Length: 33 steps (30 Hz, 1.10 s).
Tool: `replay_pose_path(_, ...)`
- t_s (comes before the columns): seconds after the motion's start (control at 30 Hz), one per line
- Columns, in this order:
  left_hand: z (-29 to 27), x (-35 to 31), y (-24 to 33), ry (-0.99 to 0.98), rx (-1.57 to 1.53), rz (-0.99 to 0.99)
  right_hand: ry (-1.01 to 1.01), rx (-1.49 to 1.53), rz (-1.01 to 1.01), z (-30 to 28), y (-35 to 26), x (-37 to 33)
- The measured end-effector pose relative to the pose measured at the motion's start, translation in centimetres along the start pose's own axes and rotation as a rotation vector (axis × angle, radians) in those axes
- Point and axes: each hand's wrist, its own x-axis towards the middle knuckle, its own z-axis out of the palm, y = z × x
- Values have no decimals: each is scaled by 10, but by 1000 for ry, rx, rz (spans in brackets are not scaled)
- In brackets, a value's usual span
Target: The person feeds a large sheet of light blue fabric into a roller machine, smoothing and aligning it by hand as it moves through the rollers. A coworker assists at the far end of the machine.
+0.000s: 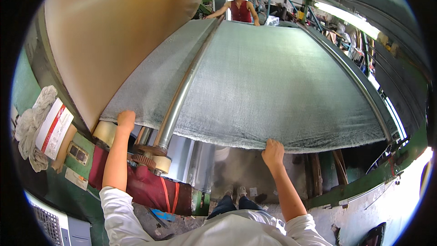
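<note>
A wide sheet of grey-green fabric [273, 82] stretches away from me across a machine, its frayed near edge hanging toward me. My left hand [126, 119] is closed on that edge at the left, close to the large tan drum. Farther right, my right hand [273, 151] grips the same edge with curled fingers. Between my hands a shiny metal roller [189, 77] lies lengthwise over the cloth. A second metal bar [350, 73] crosses its right side. At the far end a person in a red vest [241, 11] has both arms spread to the fabric.
The big tan drum [123, 27] rises at the left. Below my left forearm are a rusty gear [143, 160] and dark red cloth [150, 187] tied with red strips. A green machine frame [382, 177] runs along the right. Grey rags [38, 127] and a white-and-red box [54, 125] sit far left.
</note>
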Motion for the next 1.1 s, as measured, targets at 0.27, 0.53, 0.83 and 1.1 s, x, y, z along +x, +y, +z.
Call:
replay_pose_path(0.27, -48, -28, 38, 359, -273, 310, -66, 47, -37, 12, -21, 0)
replay_pose_path(0.53, -14, -21, 19, 169, -251, 188, 36, 244, -362, -19, 23, 12)
replay_pose_path(0.83, -1, -21, 10, 201, -184, 109, 66, -195, 134, -37, 148, 5)
replay_pose_path(1.1, -38, -34, 25, 346, -357, 336, 155, -186, 98, -8, 108, -29)
